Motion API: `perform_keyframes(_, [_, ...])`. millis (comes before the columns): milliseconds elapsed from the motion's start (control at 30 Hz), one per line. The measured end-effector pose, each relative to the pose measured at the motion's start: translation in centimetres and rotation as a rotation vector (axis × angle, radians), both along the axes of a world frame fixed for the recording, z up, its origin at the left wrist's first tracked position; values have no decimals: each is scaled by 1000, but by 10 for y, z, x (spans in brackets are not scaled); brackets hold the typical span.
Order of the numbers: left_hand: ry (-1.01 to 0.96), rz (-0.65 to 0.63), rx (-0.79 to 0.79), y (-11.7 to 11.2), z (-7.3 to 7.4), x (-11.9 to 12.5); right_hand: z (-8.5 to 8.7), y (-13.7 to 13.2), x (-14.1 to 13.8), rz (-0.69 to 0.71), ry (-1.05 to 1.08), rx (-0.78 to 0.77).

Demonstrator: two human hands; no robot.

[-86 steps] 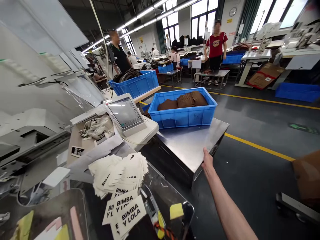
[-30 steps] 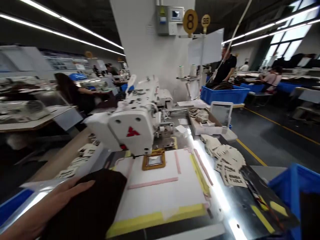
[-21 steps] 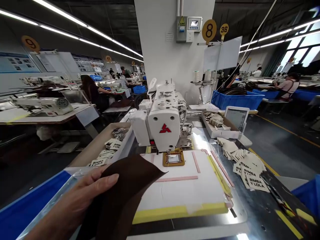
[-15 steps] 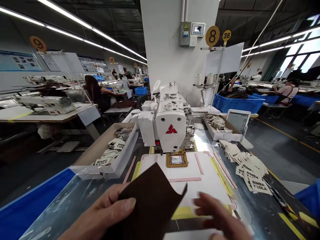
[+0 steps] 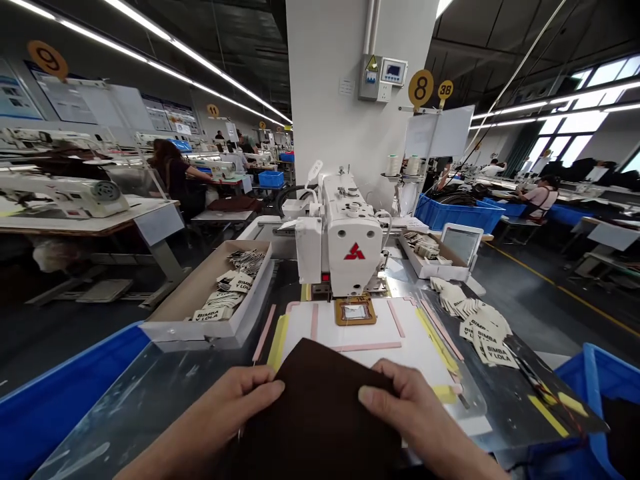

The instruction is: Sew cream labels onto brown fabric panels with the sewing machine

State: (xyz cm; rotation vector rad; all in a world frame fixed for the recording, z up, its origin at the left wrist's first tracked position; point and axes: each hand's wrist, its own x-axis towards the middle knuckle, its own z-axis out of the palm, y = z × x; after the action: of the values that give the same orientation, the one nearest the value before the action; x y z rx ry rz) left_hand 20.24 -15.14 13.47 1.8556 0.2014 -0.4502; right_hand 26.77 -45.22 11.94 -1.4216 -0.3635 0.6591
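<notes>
my left hand [image 5: 239,399] and right hand [image 5: 409,405] each pinch a side of brown cloth [image 5: 323,413] over the worktop [image 5: 145,397], in front of a white machine [image 5: 350,223] with a red logo [image 5: 355,253]. labels [image 5: 493,343] to the right read "bimba y lola"; a sign [image 5: 421,89] reads "8".

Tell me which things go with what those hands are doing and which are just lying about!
Probably for the job:
dark brown piece, held by the left fingers and right fingers
white sewing machine, straight ahead
printed labels, close by

Probably just about:
long yellow strip, lower right
other sewing machine, far left
number 9 sign, high up
</notes>
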Motion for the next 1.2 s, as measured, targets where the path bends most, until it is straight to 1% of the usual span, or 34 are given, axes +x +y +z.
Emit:
perform_keyframes(67, [-3, -75, 66, -10, -3, 13, 7, -12, 17, -19, -205, -180])
perform_keyframes(133, [21, -126, 121, -20, -6, 25, 6, -23, 32, -34, -424, -414])
perform_keyframes(200, [35, -163, 167, -29, -8, 35, -3, -31, 42, -52, -541, -602])
perform_keyframes(267, [35, -198, 194, -37, -7, 41, -17, -37, 48, -68, -567, -688])
perform_keyframes(367, [19, -240, 201, -43, -3, 46, -33, -42, 49, -72, -575, -731])
perform_keyframes(467, [12, -270, 205, -43, 1, 47, -42, -44, 46, -75, -607, -733])
perform_keyframes(567, [33, -307, 207, -39, 3, 47, -49, -46, 43, -117, -649, -682])
perform_keyframes(667, [63, -333, 201, -34, 1, 49, -57, -49, 42, -167, -643, -613])
perform_keyframes(767, [82, -344, 195, -31, -2, 51, -63, -52, 41, -170, -639, -593])
perform_keyframes(867, [97, -351, 189, -30, -3, 55, -66, -53, 41, -153, -629, -585])
perform_keyframes(1000, [167, -355, 163, -29, -3, 61, -68, -54, 41, -119, -578, -572])
perform_keyframes(1200, [237, -353, 122, -25, -11, 67, -68, -54, 38, -149, -609, -573])
